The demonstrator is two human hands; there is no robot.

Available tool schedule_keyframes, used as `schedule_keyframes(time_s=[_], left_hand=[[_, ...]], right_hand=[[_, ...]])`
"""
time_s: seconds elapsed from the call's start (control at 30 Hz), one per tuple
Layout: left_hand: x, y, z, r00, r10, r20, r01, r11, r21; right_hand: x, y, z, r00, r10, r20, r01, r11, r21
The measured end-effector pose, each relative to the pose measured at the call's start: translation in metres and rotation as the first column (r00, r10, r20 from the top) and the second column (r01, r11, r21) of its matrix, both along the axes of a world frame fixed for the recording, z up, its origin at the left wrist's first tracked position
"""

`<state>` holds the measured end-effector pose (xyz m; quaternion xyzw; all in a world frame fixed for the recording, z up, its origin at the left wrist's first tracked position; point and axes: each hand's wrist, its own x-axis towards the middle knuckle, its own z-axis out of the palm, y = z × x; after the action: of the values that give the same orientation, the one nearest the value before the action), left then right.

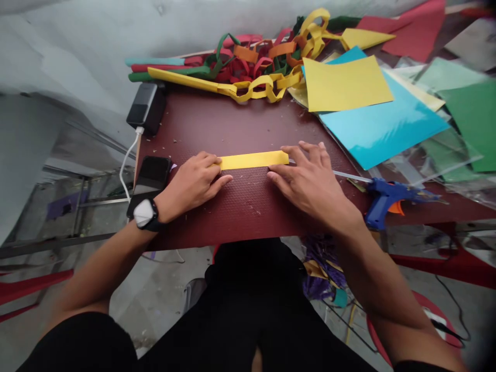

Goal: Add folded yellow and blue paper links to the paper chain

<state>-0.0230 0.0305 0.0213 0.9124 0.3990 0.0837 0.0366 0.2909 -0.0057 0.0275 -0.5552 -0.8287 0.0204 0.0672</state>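
- We are having the yellow paper strip [250, 160] lying on the worktop [232, 206], left of the blue glue gun [389, 190].
- Our left hand [199, 175] is resting its bent fingers on the strip's end farther from the glue gun, thumb standing apart; we are not making out whether those fingers are pinching anything.
- Our right hand [312, 178], nearer the glue gun, is spreading its fingers around the strip's other end.
- We are judging that uneven pressure could skew or crease the strip, since both ends are lying under light fingers.
- We are also risking a bump: the pale glue stick [351, 176] is reaching leftward from the glue gun behind our right hand, so a sideways nudge could swing the gun.
- Our fingers are hiding both strip ends, so any fold or glue there is staying unseen.
- Left of and beyond the glue gun, the paper chain [246, 53] is tangling too densely for counting links.
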Motion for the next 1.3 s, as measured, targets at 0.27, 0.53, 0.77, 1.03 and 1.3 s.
schedule_keyframes(time_s=[0.27,0.53,0.77,1.03,1.3], left_hand=[[0.019,0.020,0.003,0.988,0.019,-0.150,0.001,0.991,0.133],[0.025,0.020,-0.003,0.983,0.000,-0.185,0.036,0.981,0.193],[0.031,0.016,-0.002,0.969,-0.021,-0.245,0.078,0.971,0.224],[0.038,0.014,0.002,0.965,-0.018,-0.260,0.077,0.973,0.216],[0.037,0.015,-0.006,0.968,-0.061,-0.244,0.137,0.941,0.310]], right_hand=[[0.028,0.013,-0.003,0.998,-0.006,-0.062,0.014,0.993,0.118],[-0.005,0.029,-0.001,0.975,0.190,-0.112,-0.181,0.979,0.093],[-0.013,0.041,-0.019,0.978,0.204,-0.052,-0.202,0.978,0.049],[-0.018,0.043,-0.016,0.982,0.188,0.004,-0.188,0.981,0.050],[-0.017,0.044,-0.023,0.977,0.214,0.010,-0.214,0.971,0.109]])
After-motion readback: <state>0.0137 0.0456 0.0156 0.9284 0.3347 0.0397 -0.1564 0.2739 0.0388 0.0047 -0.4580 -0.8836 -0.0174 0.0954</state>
